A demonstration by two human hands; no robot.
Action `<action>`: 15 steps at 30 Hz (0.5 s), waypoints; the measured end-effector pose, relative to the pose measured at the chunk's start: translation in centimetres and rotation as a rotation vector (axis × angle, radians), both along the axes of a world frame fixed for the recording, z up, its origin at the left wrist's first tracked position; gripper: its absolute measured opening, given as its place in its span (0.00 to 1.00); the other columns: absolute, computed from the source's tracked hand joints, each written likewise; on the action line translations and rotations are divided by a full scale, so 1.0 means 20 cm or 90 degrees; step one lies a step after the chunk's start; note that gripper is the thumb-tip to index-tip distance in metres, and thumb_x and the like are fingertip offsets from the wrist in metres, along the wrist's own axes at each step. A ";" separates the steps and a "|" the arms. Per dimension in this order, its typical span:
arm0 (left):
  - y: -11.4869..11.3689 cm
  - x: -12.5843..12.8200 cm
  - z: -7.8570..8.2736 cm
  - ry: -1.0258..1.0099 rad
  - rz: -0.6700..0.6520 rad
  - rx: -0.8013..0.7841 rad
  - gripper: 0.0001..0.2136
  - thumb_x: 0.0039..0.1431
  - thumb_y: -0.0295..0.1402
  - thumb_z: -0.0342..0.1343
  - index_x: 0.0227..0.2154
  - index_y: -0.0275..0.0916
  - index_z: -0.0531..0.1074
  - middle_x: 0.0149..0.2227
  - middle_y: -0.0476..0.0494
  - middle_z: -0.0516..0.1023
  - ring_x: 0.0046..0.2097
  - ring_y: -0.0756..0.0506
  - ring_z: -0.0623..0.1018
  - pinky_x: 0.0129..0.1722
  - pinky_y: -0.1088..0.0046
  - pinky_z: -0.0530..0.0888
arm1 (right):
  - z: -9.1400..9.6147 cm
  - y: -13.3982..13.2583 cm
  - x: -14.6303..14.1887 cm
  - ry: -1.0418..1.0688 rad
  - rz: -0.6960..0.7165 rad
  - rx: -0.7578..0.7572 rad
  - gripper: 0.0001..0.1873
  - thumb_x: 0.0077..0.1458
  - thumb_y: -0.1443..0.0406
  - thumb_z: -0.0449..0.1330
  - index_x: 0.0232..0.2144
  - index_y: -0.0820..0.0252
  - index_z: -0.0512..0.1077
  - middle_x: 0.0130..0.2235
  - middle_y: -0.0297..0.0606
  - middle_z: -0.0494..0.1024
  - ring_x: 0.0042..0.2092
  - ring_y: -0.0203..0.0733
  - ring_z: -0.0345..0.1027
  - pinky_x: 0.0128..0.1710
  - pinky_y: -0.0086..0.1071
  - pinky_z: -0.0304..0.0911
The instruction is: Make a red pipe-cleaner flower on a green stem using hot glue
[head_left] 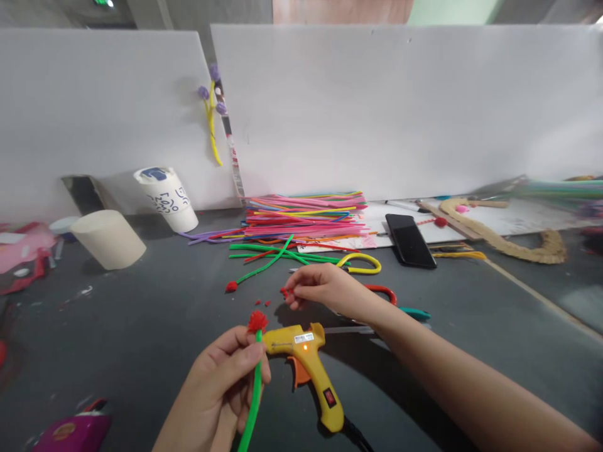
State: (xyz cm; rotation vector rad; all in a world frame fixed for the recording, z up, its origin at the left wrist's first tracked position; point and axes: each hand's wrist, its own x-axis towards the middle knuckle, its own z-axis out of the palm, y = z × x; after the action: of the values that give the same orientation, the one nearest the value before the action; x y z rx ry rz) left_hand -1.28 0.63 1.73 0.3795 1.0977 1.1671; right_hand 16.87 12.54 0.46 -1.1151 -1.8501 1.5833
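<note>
My left hand (221,383) is closed around a green pipe cleaner stem (254,395) topped with a red fuzzy tip (257,321), held upright near the table's front. My right hand (325,290) reaches forward and pinches small red fuzzy bits (284,292) on the dark table; a few more red bits (264,302) lie beside it. A yellow glue gun (306,361) with an orange trigger and a lit indicator lies on the table between my hands, its nozzle close to the red tip.
A stack of colourful pipe cleaners (306,216) lies at the back centre, with green ones (268,254) in front. A black phone (409,240), scissors with red and teal handles (391,298), two white cups (167,198), a cream cylinder (109,238) and white boards (400,107) surround the area.
</note>
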 end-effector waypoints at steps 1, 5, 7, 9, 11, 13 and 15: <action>0.00 0.00 0.00 -0.002 0.000 -0.004 0.08 0.42 0.27 0.69 0.24 0.37 0.74 0.19 0.51 0.76 0.16 0.59 0.67 0.24 0.87 0.73 | 0.03 -0.02 0.00 0.019 0.005 -0.018 0.04 0.58 0.68 0.56 0.31 0.61 0.69 0.29 0.33 0.77 0.33 0.36 0.75 0.36 0.31 0.71; 0.01 0.02 0.00 -0.009 -0.013 -0.021 0.08 0.42 0.27 0.69 0.24 0.37 0.74 0.19 0.51 0.76 0.16 0.58 0.68 0.23 0.86 0.73 | 0.15 -0.14 -0.01 0.065 0.042 -0.063 0.07 0.53 0.63 0.60 0.27 0.60 0.68 0.25 0.32 0.76 0.27 0.35 0.73 0.30 0.29 0.70; 0.01 0.03 0.01 -0.008 -0.027 -0.022 0.08 0.43 0.26 0.69 0.24 0.37 0.74 0.20 0.51 0.76 0.16 0.59 0.66 0.24 0.84 0.74 | 0.20 -0.20 -0.02 0.067 0.054 -0.050 0.06 0.53 0.63 0.60 0.27 0.60 0.68 0.25 0.31 0.76 0.27 0.34 0.71 0.28 0.27 0.68; 0.00 0.03 0.01 -0.001 -0.033 -0.018 0.07 0.45 0.26 0.68 0.25 0.37 0.74 0.21 0.52 0.76 0.15 0.59 0.64 0.24 0.83 0.74 | 0.22 -0.25 -0.03 0.021 0.055 0.037 0.04 0.53 0.67 0.59 0.26 0.59 0.69 0.23 0.28 0.73 0.25 0.32 0.68 0.25 0.24 0.63; 0.00 0.04 0.01 0.009 -0.034 -0.016 0.07 0.45 0.26 0.67 0.26 0.37 0.74 0.23 0.52 0.76 0.15 0.59 0.64 0.23 0.83 0.73 | 0.23 -0.28 -0.03 -0.027 0.046 0.140 0.04 0.52 0.70 0.58 0.26 0.59 0.68 0.23 0.27 0.72 0.24 0.31 0.65 0.23 0.23 0.59; 0.00 0.04 0.01 0.013 -0.040 -0.015 0.07 0.44 0.27 0.68 0.26 0.37 0.74 0.23 0.53 0.76 0.15 0.59 0.64 0.19 0.84 0.69 | 0.23 -0.29 -0.04 -0.053 0.038 0.211 0.06 0.52 0.72 0.57 0.25 0.59 0.68 0.23 0.26 0.71 0.24 0.30 0.64 0.23 0.23 0.57; -0.01 0.04 0.00 0.015 -0.053 -0.014 0.08 0.44 0.28 0.68 0.25 0.37 0.74 0.22 0.53 0.75 0.15 0.58 0.64 0.15 0.85 0.65 | 0.23 -0.29 -0.05 -0.073 0.038 0.261 0.07 0.52 0.73 0.57 0.25 0.59 0.67 0.23 0.26 0.71 0.24 0.30 0.63 0.23 0.22 0.54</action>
State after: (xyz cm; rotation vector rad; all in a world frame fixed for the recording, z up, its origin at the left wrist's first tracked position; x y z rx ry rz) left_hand -0.55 0.52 1.78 0.4198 1.1043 1.0781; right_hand 15.96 6.80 4.98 -0.9842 -2.1745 1.1128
